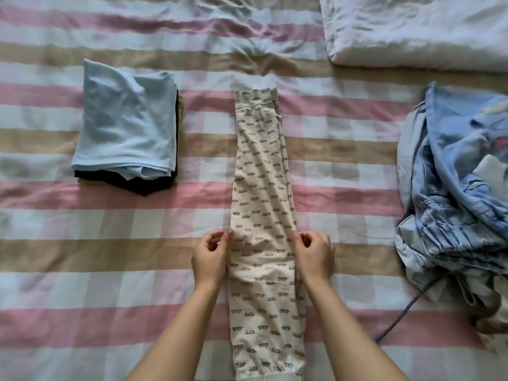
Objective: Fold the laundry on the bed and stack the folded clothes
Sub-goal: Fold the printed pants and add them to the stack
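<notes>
A pair of cream trousers (262, 188) with a small dark squiggle print lies folded lengthwise into a long strip down the middle of the bed. My left hand (210, 257) pinches the strip's left edge about halfway along, and my right hand (313, 255) pinches the right edge opposite it. To the left sits a stack of folded clothes (127, 127), a light blue piece on top with dark and olive pieces under it.
A heap of unfolded blue laundry (456, 188) lies at the right edge, with a dark cord (404, 312) trailing from it. A white pillow (417, 31) fills the far right corner. The checked pink, beige and blue bedsheet (110, 257) covers the bed.
</notes>
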